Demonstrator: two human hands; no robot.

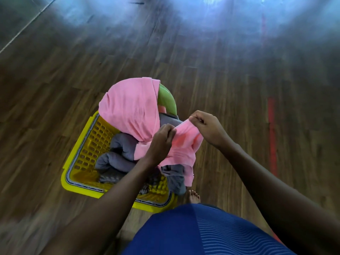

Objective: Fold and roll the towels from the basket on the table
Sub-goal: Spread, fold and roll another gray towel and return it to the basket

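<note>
In the head view, you are standing over the basket (73, 162), which is sitting on the wood floor (220, 70) just ahead of your bare foot (194, 196). The basket is yellow, with slotted walls.

Your left hand (161, 138) is gripping the pink towel (128, 107) above the basket, and its fingers (170, 128) are curling round a bunched edge of the cloth. Your right hand (207, 127) is pinching the same edge a little further right, with thumb and fingers (196, 118) closing on the fabric. Both hands are grasping the towel, and a short band of it is stretching between them.

The larger part of the pink towel is draping over the far end of the basket and hiding most of the handle (165, 100); one green curve of the handle is showing just right of the cloth. The rest of the towel is hanging below your hands, over the near right side of the basket.

The grey towels (119, 151) are lying crumpled inside the basket, left of your left wrist. More grey cloth is spilling over the near right corner, under the pink folds.

A red line (272, 135) is running along the floor well to the right of the basket. Your blue clothing (193, 232) is filling the bottom of the view, between your forearms.
</note>
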